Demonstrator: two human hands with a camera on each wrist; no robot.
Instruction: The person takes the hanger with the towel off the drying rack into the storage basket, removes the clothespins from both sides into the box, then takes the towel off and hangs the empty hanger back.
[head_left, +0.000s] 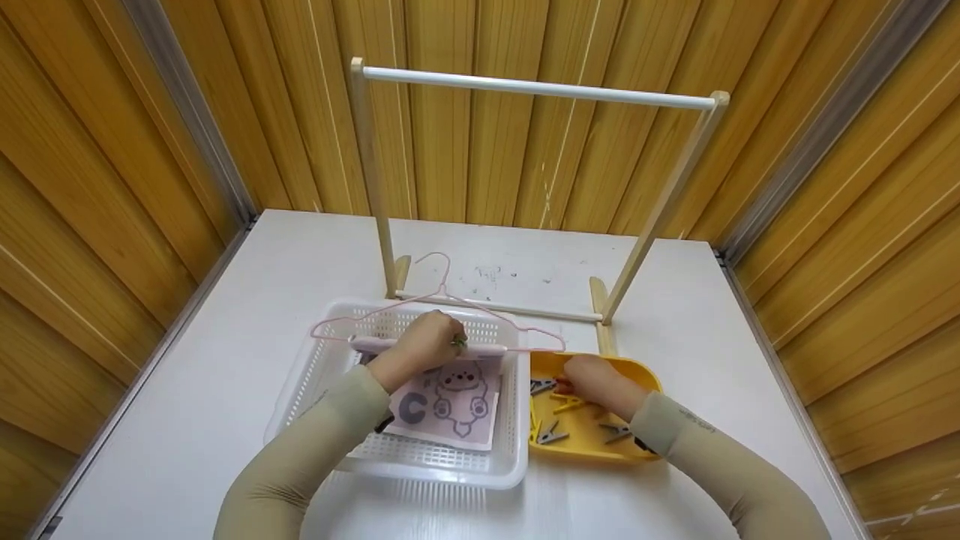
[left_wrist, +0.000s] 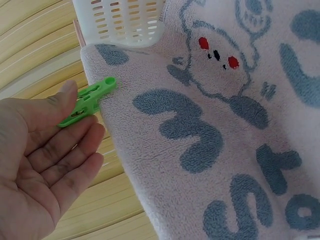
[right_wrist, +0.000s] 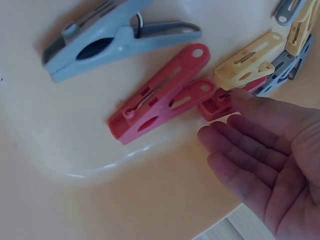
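A pink hanger [head_left: 442,294] lies over the white basket [head_left: 281,405]. Over its lower bar drapes a pale pink towel [head_left: 469,401] with grey letters and a cartoon animal. At the towel's folded edge, my left hand [head_left: 429,339] pinches a green clothespin [left_wrist: 90,102] between thumb and index finger. My right hand [head_left: 600,381] is inside the yellow tray [head_left: 634,373], fingers loosely bent. Its thumb tip overlaps one red clothespin [right_wrist: 212,107] in the right wrist view. Beside that lies another red clothespin [right_wrist: 160,95], with a yellow clothespin [right_wrist: 245,60] above the fingertips.
A wooden rack with a white top rail [head_left: 540,87] stands behind the basket. Several grey and yellow clothespins lie in the tray, including a large grey one [right_wrist: 115,45]. Wood-patterned walls [head_left: 480,165] enclose the white table [head_left: 187,360].
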